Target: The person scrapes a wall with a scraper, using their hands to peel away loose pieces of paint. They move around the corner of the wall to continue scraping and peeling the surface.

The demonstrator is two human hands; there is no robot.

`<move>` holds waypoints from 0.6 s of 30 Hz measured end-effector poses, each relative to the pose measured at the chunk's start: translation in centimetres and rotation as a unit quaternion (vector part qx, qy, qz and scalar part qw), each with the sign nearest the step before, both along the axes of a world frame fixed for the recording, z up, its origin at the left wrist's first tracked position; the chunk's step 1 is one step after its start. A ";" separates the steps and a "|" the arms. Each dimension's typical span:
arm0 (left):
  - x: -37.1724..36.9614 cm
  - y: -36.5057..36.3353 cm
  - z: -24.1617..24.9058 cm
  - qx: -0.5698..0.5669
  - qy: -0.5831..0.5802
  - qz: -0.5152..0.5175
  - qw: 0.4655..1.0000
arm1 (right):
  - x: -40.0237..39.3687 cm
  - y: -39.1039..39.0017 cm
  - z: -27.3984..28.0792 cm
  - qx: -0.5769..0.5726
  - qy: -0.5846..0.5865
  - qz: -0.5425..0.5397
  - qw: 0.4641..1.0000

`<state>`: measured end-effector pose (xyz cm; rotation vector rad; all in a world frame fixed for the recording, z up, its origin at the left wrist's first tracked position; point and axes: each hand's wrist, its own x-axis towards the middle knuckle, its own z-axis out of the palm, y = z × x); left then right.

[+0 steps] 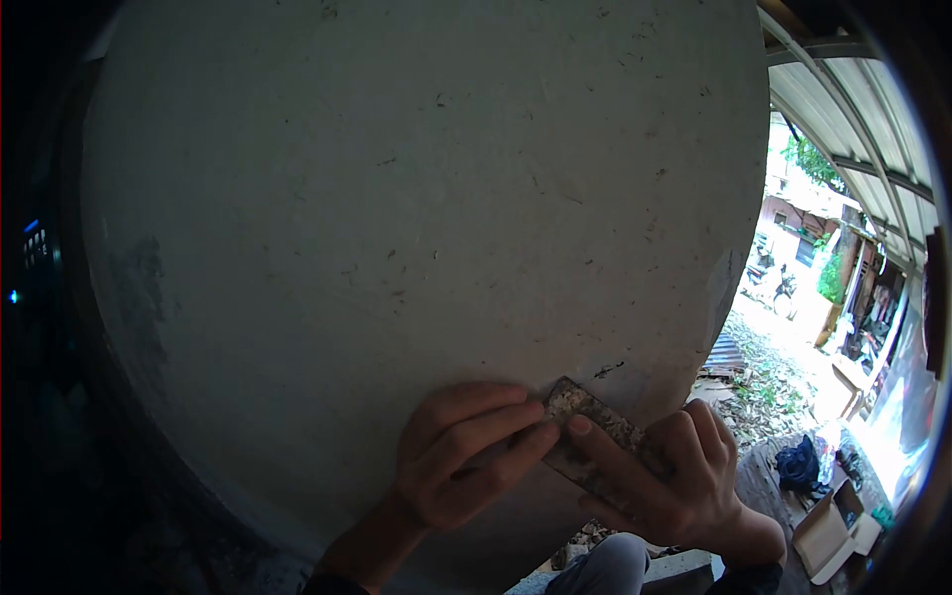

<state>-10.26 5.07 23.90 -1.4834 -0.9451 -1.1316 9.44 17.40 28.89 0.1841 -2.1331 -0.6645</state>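
Observation:
A flat, rectangular scraper blade (567,400), crusted with pale and brown residue, lies at a slant against the lower part of a pale wall panel (397,228). My right hand (674,476) is closed around its right side, with the index finger stretched along the face. From the left, my left hand (476,451) reaches over with fingers extended and a little apart. Two of its fingertips touch the blade's left edge; the thumb is hidden. Any handle under my right hand is hidden too.
Small dark marks and chips dot the panel. My knee (610,565) shows below the hands. To the right, an open cardboard box (833,535) and a dark cloth (798,464) lie on a wooden surface (769,486). Beyond are a bright yard and a metal roof (853,109).

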 end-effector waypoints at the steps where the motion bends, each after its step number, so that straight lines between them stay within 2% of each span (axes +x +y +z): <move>1: 0.0 -0.1 0.0 -0.002 -0.001 -0.005 1.000 | 0.0 -0.1 0.1 -0.003 -0.001 0.002 1.000; 9: 0.4 0.2 0.1 0.017 -0.014 0.011 1.000 | -1.0 0.6 -1.1 0.032 0.049 -0.015 0.998; 12: 0.2 0.0 0.1 0.012 -0.008 -0.002 1.000 | -0.4 0.3 -0.8 -0.001 0.016 0.005 1.000; 15: 0.1 -0.1 0.1 0.010 -0.009 -0.003 1.000 | -0.1 0.1 -1.0 0.006 -0.006 -0.020 1.000; 18: 0.3 0.0 0.2 0.015 -0.019 0.006 1.000 | -1.0 0.3 -1.0 0.019 0.053 0.002 0.998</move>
